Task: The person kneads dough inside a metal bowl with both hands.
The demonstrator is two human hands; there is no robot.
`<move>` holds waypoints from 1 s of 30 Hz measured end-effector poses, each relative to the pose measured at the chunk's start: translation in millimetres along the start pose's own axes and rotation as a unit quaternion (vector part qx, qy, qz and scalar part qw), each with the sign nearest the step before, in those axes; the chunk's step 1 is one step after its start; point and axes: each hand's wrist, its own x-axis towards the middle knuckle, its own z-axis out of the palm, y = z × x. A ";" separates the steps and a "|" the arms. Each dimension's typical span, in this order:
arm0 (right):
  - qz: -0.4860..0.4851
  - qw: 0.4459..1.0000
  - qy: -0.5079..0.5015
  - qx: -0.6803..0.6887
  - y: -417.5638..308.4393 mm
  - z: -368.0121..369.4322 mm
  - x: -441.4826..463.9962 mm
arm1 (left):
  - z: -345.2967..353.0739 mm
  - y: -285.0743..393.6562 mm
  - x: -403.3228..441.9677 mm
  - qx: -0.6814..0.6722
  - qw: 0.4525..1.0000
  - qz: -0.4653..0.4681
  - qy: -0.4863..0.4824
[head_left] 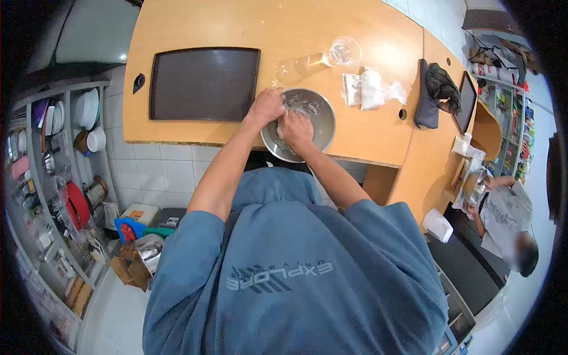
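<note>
On the left, a flat dark tray [204, 86] lay on the smooth tan table [378, 29]. It had a thin raised edge and looked hard and stiff. Next came the left hand [269, 105], its fingers curled on the far left part of a bowl's rim, and it seemed to grip that edge. The metal bowl [327, 127] sat on the table, close to the person's belly. It was round, shiny and hard. It was likely light enough to slide or spin, so the rim was the best place to hold it. Inside was a pale mix [307, 105], smeared up the wall. It looked lumpy and wet, and was probably soft, sticky and a bit slippery. The right hand [295, 127] was down in the bowl with its fingers bent; I could not tell if it was squeezing any mix. To the right stood a clear cup [345, 52], thin and easy to crush. Near it lay white packets [371, 89], which looked soft and crinkly. Further right was a crumpled dark cloth [444, 87].
</note>
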 end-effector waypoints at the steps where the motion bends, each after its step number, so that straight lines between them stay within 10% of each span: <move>1: 0.002 1.000 0.002 0.000 2.1 1.3 6.2 | 3.4 -4.8 4.5 -0.001 1.000 0.002 0.005; 8: 0.146 0.965 -0.128 0.175 21.4 -26.2 20.5 | -1.9 -2.8 -0.2 -0.014 1.000 -0.003 -0.006; 14: 0.318 0.777 -0.153 0.522 33.0 -64.5 19.6 | 3.6 -5.0 -1.8 -0.018 1.000 0.009 0.023; 17: 0.120 0.911 -0.178 0.351 48.4 -57.9 23.1 | 7.3 -6.7 0.4 -0.028 0.999 0.007 0.030; 30: -0.077 0.986 -0.115 0.096 32.7 -19.6 -14.3 | 6.7 -4.7 0.4 0.028 0.999 0.018 0.029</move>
